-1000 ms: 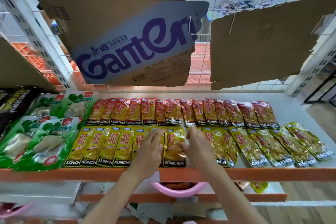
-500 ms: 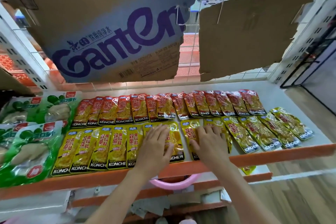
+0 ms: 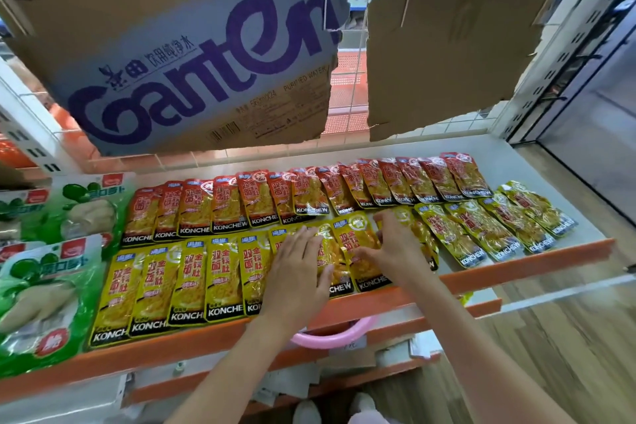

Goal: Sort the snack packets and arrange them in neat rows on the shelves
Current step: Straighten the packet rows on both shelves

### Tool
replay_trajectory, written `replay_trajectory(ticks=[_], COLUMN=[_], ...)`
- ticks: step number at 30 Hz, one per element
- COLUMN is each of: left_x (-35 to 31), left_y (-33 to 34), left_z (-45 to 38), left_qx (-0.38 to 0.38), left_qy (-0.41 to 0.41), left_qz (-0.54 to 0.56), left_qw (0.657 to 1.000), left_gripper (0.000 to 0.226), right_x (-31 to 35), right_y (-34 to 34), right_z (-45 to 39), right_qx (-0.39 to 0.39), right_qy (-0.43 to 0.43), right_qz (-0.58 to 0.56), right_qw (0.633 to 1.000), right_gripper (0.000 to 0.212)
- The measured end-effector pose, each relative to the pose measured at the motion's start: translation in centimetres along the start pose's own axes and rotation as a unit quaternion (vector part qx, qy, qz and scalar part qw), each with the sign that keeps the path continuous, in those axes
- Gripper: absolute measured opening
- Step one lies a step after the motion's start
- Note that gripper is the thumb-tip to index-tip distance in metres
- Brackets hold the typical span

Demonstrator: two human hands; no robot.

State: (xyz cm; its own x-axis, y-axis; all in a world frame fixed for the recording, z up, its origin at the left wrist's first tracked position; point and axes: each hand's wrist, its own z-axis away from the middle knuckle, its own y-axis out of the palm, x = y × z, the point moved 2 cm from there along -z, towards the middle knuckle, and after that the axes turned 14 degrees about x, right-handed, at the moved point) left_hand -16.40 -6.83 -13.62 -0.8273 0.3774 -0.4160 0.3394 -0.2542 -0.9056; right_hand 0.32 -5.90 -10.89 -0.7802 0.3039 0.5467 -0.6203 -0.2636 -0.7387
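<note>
White shelf (image 3: 537, 162) with an orange front lip, torn cardboard (image 3: 447, 45) behind it; yellow packets (image 3: 220, 272) lie along that lip, red packets (image 3: 309, 193) behind; left hand (image 3: 296, 272) and right hand (image 3: 395, 248) press flat, fingers straight, on the yellow row

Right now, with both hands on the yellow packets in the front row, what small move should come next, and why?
Probably slide the packet under the right hand leftward. The yellow packets on the left stand straight, while those on the right lean and overlap. The left hand lies flat on the row's middle, steadying it.
</note>
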Motion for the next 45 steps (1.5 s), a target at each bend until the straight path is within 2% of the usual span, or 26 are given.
replay_trajectory(ticks=[2,6,8,11,13,14,16,20,25,29,31,35,39,41,42,43,45], left_x=[-0.1,-0.2,-0.2,-0.3,-0.3,-0.3,-0.3,-0.5,-2.8,-4.4,-4.6,-4.6,-4.6,-4.7,-4.7,-4.7,-4.6], left_y=[0.0,-0.3,-0.4,-0.4,-0.4,-0.4,-0.3,-0.2,-0.8,0.5,0.9,1.0,1.1,1.1,1.1,1.2,1.2], left_z=[0.1,0.3,0.3,0.3,0.4,0.3,0.3,0.4,-0.7,-2.1,-2.4,-2.4,-2.5,-2.4,-2.3,-2.3,-2.3], left_qx=[0.001,0.0,-0.004,-0.007,-0.009,-0.012,-0.017,-0.031,-0.067,-0.025,-0.002,0.018,0.013,0.009,0.008,0.008,0.008], left_qy=[0.005,0.007,0.006,0.002,0.004,0.005,0.004,0.012,0.039,0.006,-0.01,-0.006,-0.007,-0.009,-0.01,-0.01,-0.012], left_qz=[0.003,0.006,0.005,0.004,0.004,0.004,0.005,0.017,0.038,-0.011,-0.024,-0.026,-0.018,-0.014,-0.013,-0.009,0.003], left_qw=[1.0,1.0,1.0,1.0,1.0,1.0,1.0,0.999,0.996,1.0,1.0,0.999,1.0,1.0,1.0,1.0,1.0], left_gripper=[0.055,0.054,0.054,0.055,0.054,0.053,0.052,0.048,0.038,0.051,0.054,0.054,0.053,0.053,0.052,0.052,0.05], right_x=[-0.2,-0.5,-0.2,0.6,1.1,1.1,1.1,-0.1,-3.8,-4.6,-4.5,-4.3,-4.0,-3.5,-3.3,-3.1,-3.2], right_y=[-0.1,-1.5,-1.7,-0.2,0.8,1.1,1.0,-0.6,-2.9,-2.6,-2.7,-3.8,-4.4,-3.4,-2.6,-1.7,-0.2], right_z=[-0.1,0.4,0.2,-0.4,-0.2,-0.1,0.3,0.7,0.8,0.8,0.5,0.5,1.3,1.2,1.2,1.2,1.0], right_qx=[0.012,0.014,0.013,0.034,0.017,-0.009,-0.055,-0.063,-0.09,-0.057,-0.037,-0.02,-0.022,-0.004,0.011,0.014,-0.053], right_qy=[0.003,-0.046,-0.067,-0.063,-0.039,-0.039,-0.056,-0.086,0.011,0.039,0.032,-0.007,-0.065,-0.08,-0.078,-0.071,-0.066], right_qz=[-0.084,-0.192,-0.225,-0.148,0.023,0.107,0.194,0.171,0.229,0.223,0.184,0.03,-0.174,-0.208,-0.166,-0.075,0.124], right_qw=[0.996,0.98,0.972,0.986,0.999,0.993,0.978,0.979,0.969,0.972,0.982,0.999,0.982,0.975,0.983,0.995,0.989], right_gripper=[0.062,0.019,0.02,0.029,0.027,0.026,0.027,0.031,0.047,0.052,0.054,0.048,0.028,0.022,0.022,0.022,0.029])
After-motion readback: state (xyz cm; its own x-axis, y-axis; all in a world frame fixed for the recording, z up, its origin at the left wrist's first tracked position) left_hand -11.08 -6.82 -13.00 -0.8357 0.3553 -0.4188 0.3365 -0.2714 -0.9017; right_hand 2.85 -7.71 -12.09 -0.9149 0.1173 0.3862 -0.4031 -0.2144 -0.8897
